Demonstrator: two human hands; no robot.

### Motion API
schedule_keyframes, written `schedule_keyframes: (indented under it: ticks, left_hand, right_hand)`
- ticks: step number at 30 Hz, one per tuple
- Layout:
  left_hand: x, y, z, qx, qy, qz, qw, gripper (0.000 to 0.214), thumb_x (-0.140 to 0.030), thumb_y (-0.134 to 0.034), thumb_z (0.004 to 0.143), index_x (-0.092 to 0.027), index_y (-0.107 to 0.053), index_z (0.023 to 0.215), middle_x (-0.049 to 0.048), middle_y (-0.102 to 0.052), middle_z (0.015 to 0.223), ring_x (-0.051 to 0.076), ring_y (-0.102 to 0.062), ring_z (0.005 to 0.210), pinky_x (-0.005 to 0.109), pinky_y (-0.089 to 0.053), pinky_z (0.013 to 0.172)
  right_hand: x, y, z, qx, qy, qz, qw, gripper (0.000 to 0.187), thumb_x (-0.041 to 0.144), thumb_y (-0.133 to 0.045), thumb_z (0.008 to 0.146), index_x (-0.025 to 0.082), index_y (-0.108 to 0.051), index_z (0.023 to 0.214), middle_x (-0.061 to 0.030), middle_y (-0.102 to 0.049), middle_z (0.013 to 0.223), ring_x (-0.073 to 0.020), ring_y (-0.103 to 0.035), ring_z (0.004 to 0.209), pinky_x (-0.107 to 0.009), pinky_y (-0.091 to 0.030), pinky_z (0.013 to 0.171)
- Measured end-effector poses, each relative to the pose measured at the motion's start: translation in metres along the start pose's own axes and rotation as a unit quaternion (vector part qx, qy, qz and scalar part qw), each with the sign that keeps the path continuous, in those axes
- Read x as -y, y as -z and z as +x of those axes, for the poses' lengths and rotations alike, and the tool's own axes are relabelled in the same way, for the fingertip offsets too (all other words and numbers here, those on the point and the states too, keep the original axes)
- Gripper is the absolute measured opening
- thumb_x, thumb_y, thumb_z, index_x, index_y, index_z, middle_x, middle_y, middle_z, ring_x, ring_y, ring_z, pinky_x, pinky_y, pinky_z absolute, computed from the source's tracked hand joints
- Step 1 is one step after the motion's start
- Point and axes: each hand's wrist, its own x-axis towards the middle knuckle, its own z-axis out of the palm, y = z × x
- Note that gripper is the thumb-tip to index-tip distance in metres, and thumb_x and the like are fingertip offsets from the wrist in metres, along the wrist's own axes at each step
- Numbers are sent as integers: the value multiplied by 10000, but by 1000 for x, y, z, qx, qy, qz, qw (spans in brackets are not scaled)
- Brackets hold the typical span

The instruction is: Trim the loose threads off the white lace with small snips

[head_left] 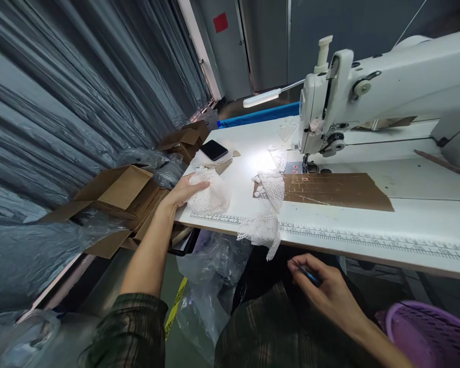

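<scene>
At the left end of the sewing table (241,191): my left hand (184,191) grasps a bunched white lace piece (214,194), thumb on top, the lace lying on the tabletop near the front edge.
Lace strip (271,190): white too, running from near the needle across the brown cardboard strip (341,191) and the printed ruler (352,238) – its end hangs over the front edge.
Below the edge: my right hand (325,283), over my lap, has its fingers closed around a small dark tool (307,275) with a bluish shaft – I cannot tell what kind.
Sewing machine (391,76): white, on the right; its needle area is just behind the cardboard strip.
Smartphone (213,150): black, on something pale, beyond my left hand.
Around the table: open cardboard boxes (126,190) to the left, a purple plastic basket (410,332) at lower right.
</scene>
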Motion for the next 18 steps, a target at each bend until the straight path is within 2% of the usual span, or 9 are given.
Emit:
schedule_keyframes:
  ticks: [2,5,8,10,12,14,16,18]
  left_hand:
    - [0,-1,12,3,-13,67,998,539,-401,-852,560,-129,-669,988,88,-721,876,220,-667,767,307,-538,664]
    - [1,0,12,-71,-103,211,969,520,-411,-818,615,-141,-667,1033,131,-671,1097,289,-622,1041,373,-517,859]
    - [-2,-5,-10,-168,-220,304,912,435,-404,-723,730,-158,-649,1081,142,-561,1280,304,-512,1235,418,-441,1007]
    - [-3,-12,-36,-189,-283,296,893,358,-386,-672,788,-166,-650,1069,125,-568,1262,273,-535,1211,408,-434,1020]
    - [0,-23,-68,-162,-312,259,900,288,-363,-652,819,-179,-659,1040,103,-609,1196,245,-571,1155,370,-474,964]
    - [10,-37,-98,-113,-313,197,922,248,-341,-640,837,-190,-664,1033,87,-641,1128,214,-622,1033,331,-515,869]
    - [25,-53,-122,-76,-271,125,951,218,-354,-627,851,-196,-679,992,64,-686,985,187,-654,860,313,-529,792]
    - [40,-73,-140,-22,-201,50,978,251,-416,-636,842,-189,-695,932,58,-708,855,197,-665,790,318,-532,763]
  right_hand:
    - [8,-4,8,-55,24,-25,998,336,502,-555,906,192,-684,907,-36,-693,692,-168,-612,560,-256,-440,519]
    - [19,-13,20,-134,62,-140,979,422,572,-583,865,174,-716,831,-63,-707,636,-190,-635,508,-266,-404,498]
    - [25,-23,29,-193,75,-292,934,466,580,-576,860,161,-697,697,-80,-658,522,-207,-609,436,-273,-284,452]
    - [25,-27,33,-206,72,-339,915,408,484,-570,878,158,-676,656,-85,-645,503,-204,-594,420,-274,-227,453]
    - [24,-28,34,-200,68,-322,923,295,349,-555,870,155,-672,680,-76,-649,527,-183,-581,434,-267,-220,466]
    - [25,-24,33,-163,70,-246,953,196,242,-536,833,160,-657,701,-47,-636,556,-148,-552,467,-249,-250,484]
    - [29,-18,28,-84,76,-139,984,157,183,-522,801,169,-614,675,-1,-574,553,-109,-482,484,-224,-277,494]
    - [36,-14,20,8,84,-46,995,173,156,-511,793,173,-558,627,33,-482,537,-85,-400,489,-205,-285,489]
